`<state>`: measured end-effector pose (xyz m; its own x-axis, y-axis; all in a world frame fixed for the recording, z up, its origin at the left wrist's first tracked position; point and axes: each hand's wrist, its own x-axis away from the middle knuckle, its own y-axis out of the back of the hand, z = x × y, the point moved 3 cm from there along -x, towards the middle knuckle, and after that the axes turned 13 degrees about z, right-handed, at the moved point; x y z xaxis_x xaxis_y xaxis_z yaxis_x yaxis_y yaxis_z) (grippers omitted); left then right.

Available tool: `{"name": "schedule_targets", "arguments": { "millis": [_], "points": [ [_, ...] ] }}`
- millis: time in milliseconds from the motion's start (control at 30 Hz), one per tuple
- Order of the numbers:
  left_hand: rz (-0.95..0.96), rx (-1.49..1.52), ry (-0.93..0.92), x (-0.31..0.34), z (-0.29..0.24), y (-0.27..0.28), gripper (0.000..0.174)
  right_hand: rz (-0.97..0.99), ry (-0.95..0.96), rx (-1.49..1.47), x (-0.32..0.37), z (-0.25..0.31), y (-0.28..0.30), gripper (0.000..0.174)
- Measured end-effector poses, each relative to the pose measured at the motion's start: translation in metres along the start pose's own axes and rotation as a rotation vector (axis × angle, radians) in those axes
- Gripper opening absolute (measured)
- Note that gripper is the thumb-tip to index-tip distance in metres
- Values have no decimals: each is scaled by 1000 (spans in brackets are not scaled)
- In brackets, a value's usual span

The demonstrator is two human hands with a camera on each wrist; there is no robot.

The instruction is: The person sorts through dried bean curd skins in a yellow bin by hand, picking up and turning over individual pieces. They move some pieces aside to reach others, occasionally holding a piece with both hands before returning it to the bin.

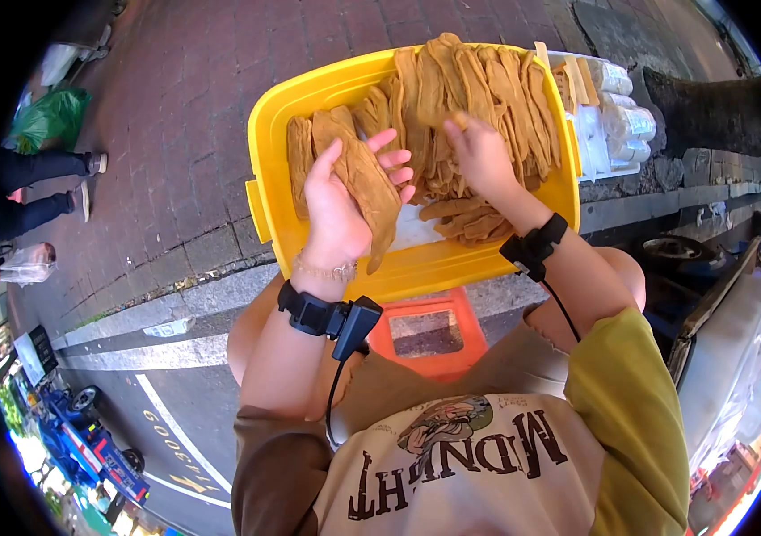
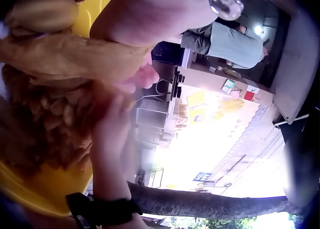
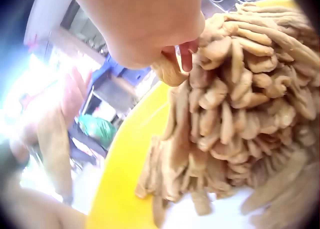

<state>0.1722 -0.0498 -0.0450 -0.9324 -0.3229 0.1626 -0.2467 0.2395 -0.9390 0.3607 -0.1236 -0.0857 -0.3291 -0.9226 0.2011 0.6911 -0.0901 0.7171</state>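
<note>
In the head view the left hand [image 1: 337,210], palm up, holds a long, flat brown strip [image 1: 364,179] between its thumb and spread fingers. The strip's lower end hangs past the palm over the tub's near side. The right hand [image 1: 487,161] is over the heap of similar strips [image 1: 438,80], its fingers curled. In the right wrist view those fingers pinch the end of a brown piece [image 3: 170,71] beside the heap; the rest of that piece is hidden. The strips lie in a yellow tub [image 1: 277,107]. The left wrist view is blurred near the right hand [image 2: 112,139].
An orange stool [image 1: 470,335] stands below the tub's near edge. Wrapped rolls [image 1: 626,122] and a white tray lie to the tub's right, near a tree trunk [image 1: 711,107]. A passer-by's legs [image 1: 45,165] and a green bag [image 1: 54,121] are at the left.
</note>
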Motion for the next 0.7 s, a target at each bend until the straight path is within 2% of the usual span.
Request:
{"name": "schedule_targets", "arguments": {
  "millis": [33, 100, 133, 200, 233, 300, 367, 400, 433, 533, 633, 667, 700],
  "points": [
    [-39, 3, 13, -1, 1, 1, 49, 2, 5, 2, -3, 8, 8, 24],
    [-116, 23, 9, -6, 9, -2, 49, -410, 117, -927, -6, 17, 34, 28],
    [-192, 46, 8, -8, 13, -2, 49, -400, 122, -923, -5, 27, 40, 28],
    [-182, 22, 37, -13, 20, -1, 49, -465, 425, -701, 12, 58, 55, 27],
    [-175, -8, 84, -15, 23, 0, 49, -454, 432, -700, 22, 68, 56, 27],
    [-165, -2, 74, -16, 23, -5, 47, -153, 616, -387, 41, 93, 49, 24],
    [-189, 74, -86, -15, 14, -16, 47, -37, 840, 56, 48, 97, 37, 28],
    [-60, 44, -110, -21, 8, -13, 46, 42, 836, 115, 54, 95, 28, 38],
    [-71, 40, -124, -21, 4, -7, 46, 50, 849, 105, 58, 95, 23, 38],
    [-257, 135, -153, -16, -6, 4, 41, 152, 892, 203, 64, 94, 7, 43],
    [-227, 38, -165, -18, -10, 6, 36, 166, 989, 275, 68, 92, 4, 45],
    [-268, 11, -193, -18, -13, 7, 29, 171, 986, 287, 69, 93, 5, 45],
    [-259, 21, -192, -18, -14, 11, 29, 214, 986, 307, 70, 95, 3, 45]
  ]
}}
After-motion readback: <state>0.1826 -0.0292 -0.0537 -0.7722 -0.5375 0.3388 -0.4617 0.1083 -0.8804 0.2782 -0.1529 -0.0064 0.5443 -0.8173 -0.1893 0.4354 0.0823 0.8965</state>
